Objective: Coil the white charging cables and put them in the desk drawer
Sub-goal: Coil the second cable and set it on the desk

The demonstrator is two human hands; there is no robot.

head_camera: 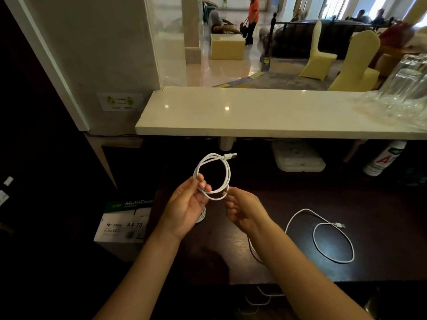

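Observation:
A white charging cable (225, 168) is wound into a small loop held above the dark desk (300, 271), its USB plug sticking out at the top right. My left hand (187, 204) pinches the loop's left side. My right hand (242, 210) holds the loop's lower right, at the cable's other end. A second white cable (332, 248) lies loose on the desk to the right, its plug pointing right. More white cable (203, 215) shows under my left hand. White cable (261, 296) is also visible below the desk's front edge; whether it lies in a drawer I cannot tell.
A pale stone counter (254, 116) overhangs the desk's back. Stacked clear glasses (406, 82) stand at its right end. A box of A4 paper (124, 225) sits left of the desk. A white tray (298, 158) and a bottle (383, 160) rest under the counter.

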